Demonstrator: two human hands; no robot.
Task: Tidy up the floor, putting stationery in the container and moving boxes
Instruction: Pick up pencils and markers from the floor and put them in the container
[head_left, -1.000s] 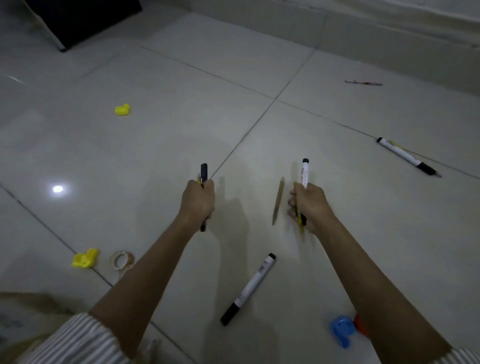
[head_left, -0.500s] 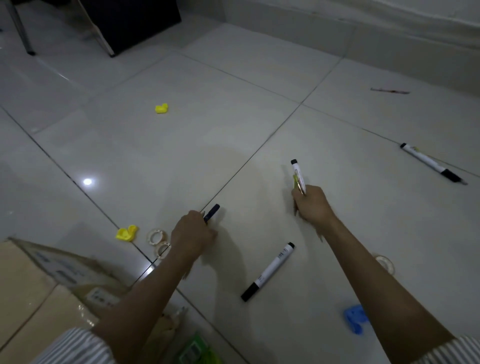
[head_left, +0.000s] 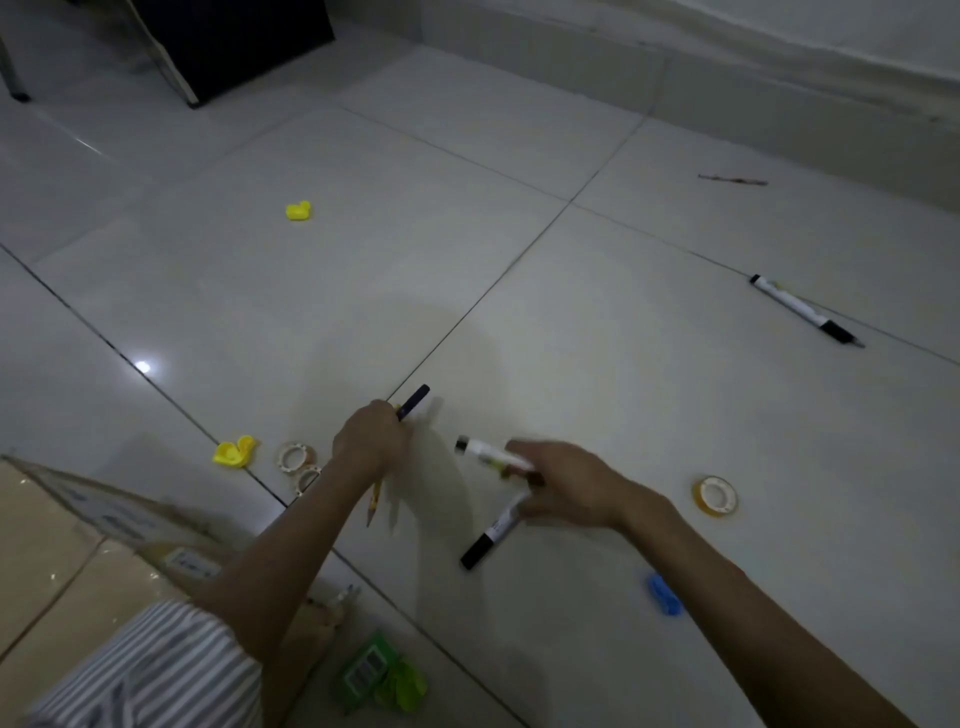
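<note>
My left hand (head_left: 370, 437) grips a dark pen (head_left: 414, 401) and a yellow pencil (head_left: 373, 503) whose tip pokes out below the fist. My right hand (head_left: 563, 480) holds a white marker (head_left: 488, 452) and is down over a second white marker with a black cap (head_left: 491, 532) lying on the floor tile; the hand is blurred, so whether its fingers touch that marker is unclear. Another white marker (head_left: 802, 309) lies far right. A thin reddish pencil (head_left: 732, 180) lies near the wall.
A cardboard box (head_left: 78, 561) sits at the lower left. Two tape rolls (head_left: 298, 465) and a yellow clip (head_left: 235, 451) lie beside it, another yellow clip (head_left: 298, 210) farther off. A yellow tape roll (head_left: 716, 494), a blue clip (head_left: 664, 593) and a green packet (head_left: 382, 673) lie nearby.
My right hand has swung down and left with its white marker to the marker on the floor. My left hand stays put with its pen and pencil. The view shifted slightly.
</note>
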